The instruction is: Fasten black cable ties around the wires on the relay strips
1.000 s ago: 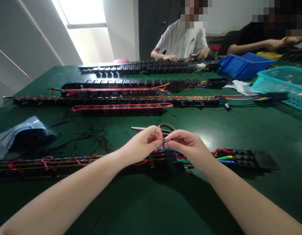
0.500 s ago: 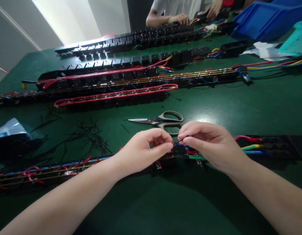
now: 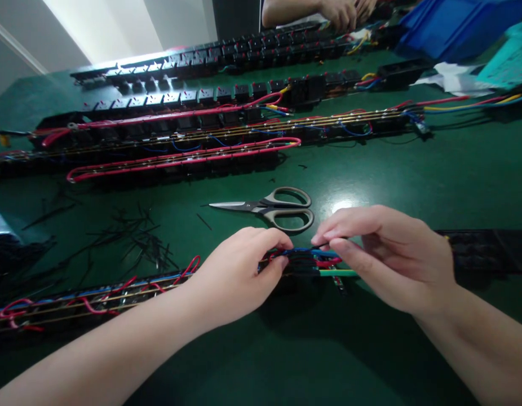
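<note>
A long strip of sockets with red wires and brass-coloured bars lies along the near side of the green table, its middle hidden behind my left hand. My left hand is closed at its wire bundle, thumb and forefinger gripping on either side of it. Just to the right, my right hand pinches a thin black strip, like a cable tie, over the blue wires. A green-yellow wire runs beneath the right fingers. Grey-handled scissors lie beyond both hands.
Several more socket strips lie across the table behind the scissors. Thin black offcuts are scattered at left, beside a plastic bag. A blue bin and a turquoise basket stand at back right. Another person's hands work at the far side.
My left hand has lowered onto the wire bundle and parted from the black strip. The right hand still pinches it, now with the hand more spread. The view has shifted slightly.
</note>
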Demonstrator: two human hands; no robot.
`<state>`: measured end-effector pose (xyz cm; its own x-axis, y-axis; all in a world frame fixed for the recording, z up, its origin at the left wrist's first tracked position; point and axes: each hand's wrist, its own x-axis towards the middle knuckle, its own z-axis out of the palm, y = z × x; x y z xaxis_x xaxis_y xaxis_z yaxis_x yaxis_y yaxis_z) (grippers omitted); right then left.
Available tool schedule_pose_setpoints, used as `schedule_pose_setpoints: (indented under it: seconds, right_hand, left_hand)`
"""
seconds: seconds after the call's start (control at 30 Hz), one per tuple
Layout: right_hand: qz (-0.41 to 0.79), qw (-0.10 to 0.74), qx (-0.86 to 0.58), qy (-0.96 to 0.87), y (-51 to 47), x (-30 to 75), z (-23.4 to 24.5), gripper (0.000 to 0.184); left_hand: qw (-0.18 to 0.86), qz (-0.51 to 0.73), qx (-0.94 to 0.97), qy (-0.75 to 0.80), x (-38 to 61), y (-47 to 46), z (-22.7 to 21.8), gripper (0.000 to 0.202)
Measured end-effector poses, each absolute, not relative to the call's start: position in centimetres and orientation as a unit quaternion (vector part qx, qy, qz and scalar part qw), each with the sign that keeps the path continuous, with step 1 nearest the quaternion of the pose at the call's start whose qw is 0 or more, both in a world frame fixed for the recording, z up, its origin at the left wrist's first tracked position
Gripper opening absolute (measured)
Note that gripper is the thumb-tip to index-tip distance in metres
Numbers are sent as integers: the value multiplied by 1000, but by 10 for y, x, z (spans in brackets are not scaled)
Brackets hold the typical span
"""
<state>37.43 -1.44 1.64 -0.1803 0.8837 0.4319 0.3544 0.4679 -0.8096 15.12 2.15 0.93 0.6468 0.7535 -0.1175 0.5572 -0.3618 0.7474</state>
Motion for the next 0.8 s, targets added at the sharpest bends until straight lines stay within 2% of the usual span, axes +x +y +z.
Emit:
schedule_pose_setpoints:
  seconds: [0.33,0.53,0.8]
  right_hand:
    - [286,473,-446,-704,-17,373,15,7]
    - [272,499,-458,-683,-16,374,14,7]
    - [230,493,-418,-728,-12,381,8,13]
  left_hand:
    - [411,101,813,401,151,23,11,19]
    - [374,114,867,308,150,22,11,23]
    - [341,78,884,311,152,19,12,19]
